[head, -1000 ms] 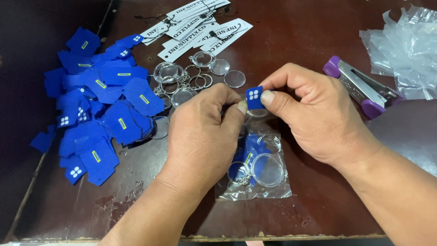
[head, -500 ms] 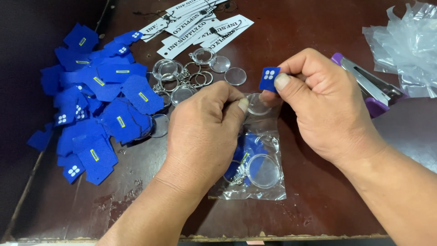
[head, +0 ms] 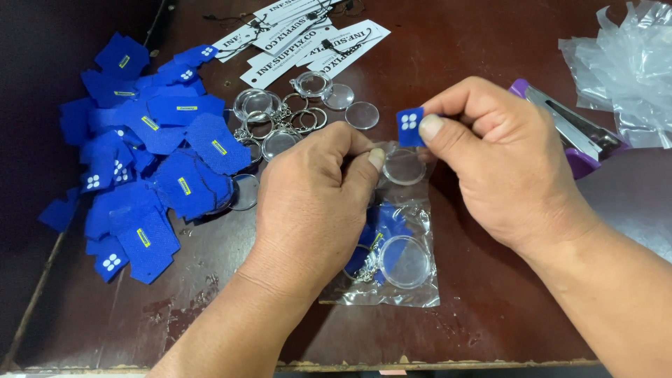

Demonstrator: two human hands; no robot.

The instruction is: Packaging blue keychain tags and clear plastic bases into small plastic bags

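1. The right hand [head: 504,175] pinches a small blue fabric tag [head: 409,126] between thumb and forefinger, holding it just above a clear round disc.
2. The left hand [head: 315,203] is curled, its thumb and fingertips pressed on the edge of that clear disc [head: 404,166]; the tag and the disc are close but not yet joined, as far as can be seen.
3. Just below both hands, near the table's front edge, lies one clear packet [head: 392,266] holding a round clear keyring and a blue piece. It looks like the only packed piece in view.
4. Beyond the left hand, toward the middle of the table [head: 490,42], sits a cluster of loose clear discs and metal rings [head: 294,115], still unassembled.
5. Toward the table's left edge spreads a large heap of blue fabric tags [head: 147,161], so most pieces appear to be still waiting.
6. At the far edge lie white paper labels [head: 308,35] with black strings.
7. By the right edge rest a purple stapler [head: 567,136] and a crumpled pile of clear plastic bags [head: 630,63], unused.
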